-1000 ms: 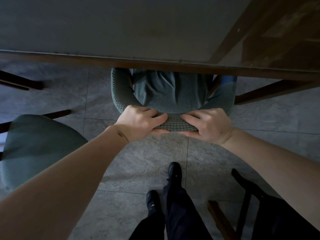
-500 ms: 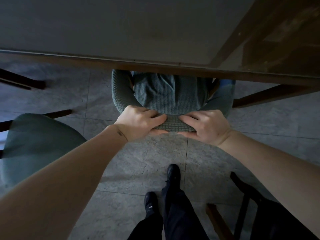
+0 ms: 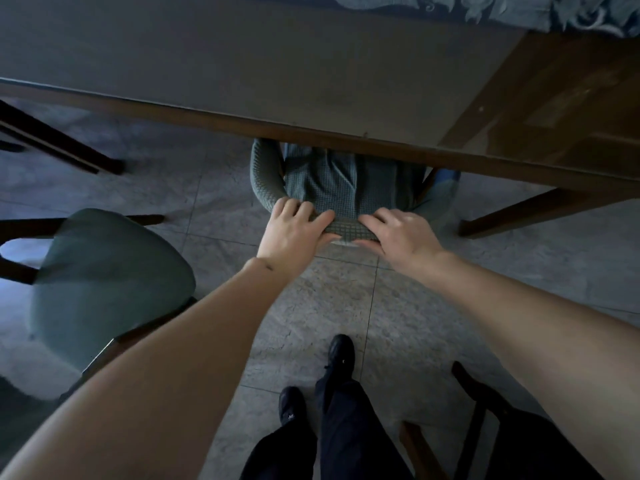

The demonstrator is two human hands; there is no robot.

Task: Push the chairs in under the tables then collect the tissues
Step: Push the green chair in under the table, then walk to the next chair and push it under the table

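A green chair (image 3: 341, 188) with a waffle-textured cover stands in front of me, its seat mostly hidden under the dark wooden table (image 3: 263, 64). My left hand (image 3: 294, 230) grips the top of the chair's backrest on the left. On the right of the same backrest rim, my right hand (image 3: 398, 233) is closed around it. Only the backrest and its curved sides show beyond the table edge. No tissues are visible.
A second green chair (image 3: 104, 289) stands pulled out to my left. A dark chair (image 3: 502, 427) is at lower right by my legs and black shoes (image 3: 341, 351). Table legs (image 3: 540, 206) slant down at right and left. A patterned blue cloth (image 3: 519, 8) lies at the table's far edge. Grey tiled floor.
The chair has slid further under the table with both hands on its backrest. My arms have stretched forward, and more of the tabletop has come into view.
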